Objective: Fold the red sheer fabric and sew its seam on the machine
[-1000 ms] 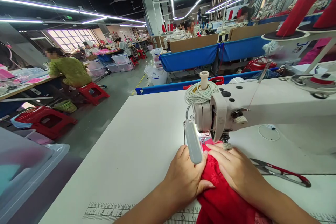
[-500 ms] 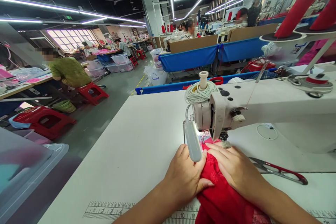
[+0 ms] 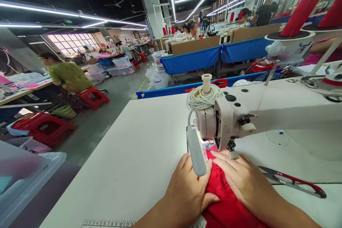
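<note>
Red lace fabric (image 3: 227, 203), soft and light, lies pressed flat under left hand (image 3: 187, 194) and right hand (image 3: 244, 181); fingers spread, grasping nothing, at 6 o'clock of the white sewing machine (image 3: 267, 114).

Both bare forearms reach forward side by side; the left hand (image 3: 188, 192) lies palm-down with fingers together, and the right hand (image 3: 242, 180) lies flat, fingers extended, thumbs nearly meeting

Red lace fabric (image 3: 227, 203): bunched, flat on white tabletop (image 3: 139, 149), front edge tucked under sewing machine (image 3: 240, 114) head
</note>
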Demonstrator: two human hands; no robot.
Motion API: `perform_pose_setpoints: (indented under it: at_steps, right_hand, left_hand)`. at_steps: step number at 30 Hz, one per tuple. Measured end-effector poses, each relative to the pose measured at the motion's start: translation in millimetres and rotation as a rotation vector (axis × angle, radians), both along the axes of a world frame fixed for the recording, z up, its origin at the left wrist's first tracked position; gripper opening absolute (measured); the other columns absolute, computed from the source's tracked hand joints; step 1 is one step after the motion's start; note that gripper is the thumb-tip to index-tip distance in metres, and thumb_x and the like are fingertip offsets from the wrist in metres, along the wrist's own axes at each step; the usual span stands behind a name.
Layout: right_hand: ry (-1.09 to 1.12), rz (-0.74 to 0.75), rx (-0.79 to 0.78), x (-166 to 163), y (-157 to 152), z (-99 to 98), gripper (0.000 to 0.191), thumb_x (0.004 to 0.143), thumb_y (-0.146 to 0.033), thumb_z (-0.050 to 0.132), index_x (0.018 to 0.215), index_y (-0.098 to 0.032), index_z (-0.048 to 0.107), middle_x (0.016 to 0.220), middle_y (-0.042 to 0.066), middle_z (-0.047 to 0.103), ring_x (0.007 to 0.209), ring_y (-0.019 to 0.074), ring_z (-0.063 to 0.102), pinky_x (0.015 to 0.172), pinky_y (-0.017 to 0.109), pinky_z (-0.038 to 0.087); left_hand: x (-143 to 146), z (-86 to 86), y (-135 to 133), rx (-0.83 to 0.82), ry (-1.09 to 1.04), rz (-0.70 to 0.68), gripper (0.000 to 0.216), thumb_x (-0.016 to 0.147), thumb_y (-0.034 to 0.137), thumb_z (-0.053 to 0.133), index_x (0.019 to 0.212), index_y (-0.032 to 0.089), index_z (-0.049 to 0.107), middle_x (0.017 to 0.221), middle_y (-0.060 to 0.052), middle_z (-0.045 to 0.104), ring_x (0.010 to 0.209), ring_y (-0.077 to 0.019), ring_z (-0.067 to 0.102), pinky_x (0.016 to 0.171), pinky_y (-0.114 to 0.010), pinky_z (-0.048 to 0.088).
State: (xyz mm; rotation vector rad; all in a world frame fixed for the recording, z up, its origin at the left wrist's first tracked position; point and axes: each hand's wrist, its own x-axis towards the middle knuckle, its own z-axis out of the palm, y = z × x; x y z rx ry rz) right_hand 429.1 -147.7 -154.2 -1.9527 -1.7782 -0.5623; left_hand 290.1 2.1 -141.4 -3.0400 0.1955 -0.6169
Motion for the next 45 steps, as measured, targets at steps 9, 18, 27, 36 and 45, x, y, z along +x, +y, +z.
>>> perform_pose_setpoints:
  at_steps: [9,18,27,36,45]
  right_hand:
    - [0.033,-0.004,-0.005,0.4,0.3,0.3,0.046,0.08,0.0,0.03,0.105,-0.012,0.066,0.101,0.01,0.071,0.094,0.0228,0.066,0.077,0.035,0.055]
    - [0.018,0.002,-0.011,0.8,0.9,-1.0,0.044,0.083,-0.001,0.031,0.107,-0.01,0.065,0.105,0.01,0.071,0.091,0.0229,0.066,0.077,0.036,0.054]
    - [0.036,-0.004,-0.011,0.8,0.2,-1.6,0.044,0.079,-0.001,0.032,0.105,-0.013,0.065,0.107,0.01,0.07,0.088,0.022,0.065,0.074,0.034,0.052]
    - [0.081,-0.022,-0.019,-1.2,0.1,2.2,0.043,0.078,-0.002,0.032,0.1,-0.015,0.066,0.104,0.009,0.07,0.088,0.0222,0.064,0.068,0.032,0.05]
    - [0.103,-0.025,-0.022,-2.0,0.4,2.7,0.043,0.078,-0.003,0.033,0.102,-0.013,0.067,0.104,0.011,0.069,0.089,0.0242,0.063,0.069,0.034,0.052]
  left_hand:
    - [-0.7,-0.5,1.6,-0.036,0.055,0.023,0.067,0.094,0.065,0.023,0.117,0.014,0.058,0.109,-0.015,0.062,0.097,-0.0297,0.056,0.088,-0.046,0.044]
    - [0.1,2.7,0.2,-0.041,0.033,0.006,0.066,0.095,0.064,0.02,0.115,0.013,0.058,0.11,-0.015,0.062,0.097,-0.0287,0.057,0.088,-0.045,0.044]
    - [-0.1,2.8,1.4,-0.039,0.043,-0.006,0.066,0.095,0.063,0.021,0.118,0.013,0.057,0.114,-0.017,0.06,0.1,-0.0298,0.057,0.09,-0.047,0.044]
    - [0.0,5.7,0.1,-0.046,0.016,0.006,0.067,0.095,0.063,0.022,0.116,0.011,0.059,0.115,-0.017,0.061,0.099,-0.0311,0.057,0.085,-0.046,0.047]
    - [-0.4,5.2,2.1,-0.034,0.056,0.004,0.065,0.094,0.064,0.028,0.118,0.012,0.058,0.118,-0.018,0.059,0.1,-0.0323,0.057,0.087,-0.049,0.046]
